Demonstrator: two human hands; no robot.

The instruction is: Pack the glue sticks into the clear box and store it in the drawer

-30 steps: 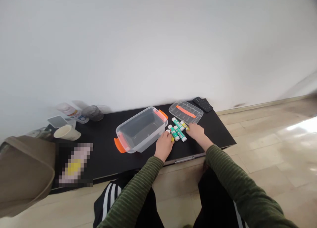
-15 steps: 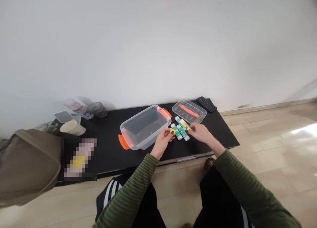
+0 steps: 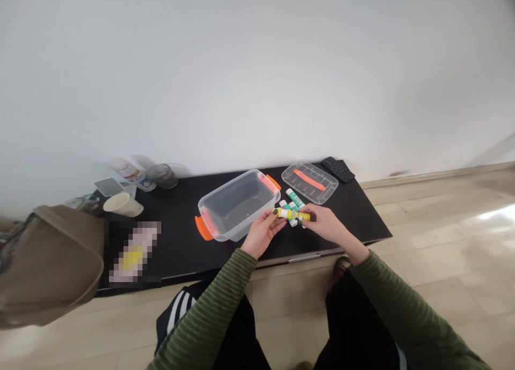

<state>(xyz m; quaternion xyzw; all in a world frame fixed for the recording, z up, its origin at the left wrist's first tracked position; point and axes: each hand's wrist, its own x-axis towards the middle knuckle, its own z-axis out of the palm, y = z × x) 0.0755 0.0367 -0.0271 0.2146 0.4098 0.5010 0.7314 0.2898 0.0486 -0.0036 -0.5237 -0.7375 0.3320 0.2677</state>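
A yellow glue stick [image 3: 298, 215] lies level between my two hands, above several green-and-white glue sticks [image 3: 295, 197] on the black table. My right hand [image 3: 322, 221] is closed on its right end. At its left end, my left hand [image 3: 263, 231] pinches the small yellow cap [image 3: 280, 213] between thumb and fingers. Cap and stick are in line; whether the cap is fully seated I cannot tell. Just left of the glue sticks stands an open clear plastic box [image 3: 237, 204] with orange latches, and nothing shows inside it.
Behind the glue sticks lies the clear lid [image 3: 310, 182] with an orange handle, beside a black keyboard-like object [image 3: 338, 169]. On the left are a paper cup [image 3: 123, 205], a dark glass [image 3: 162, 176], a white bottle [image 3: 131, 172] and a brown bag [image 3: 52, 263].
My right hand has brought the yellow glue stick left and up off the pile. Its end now meets the yellow cap in my left hand.
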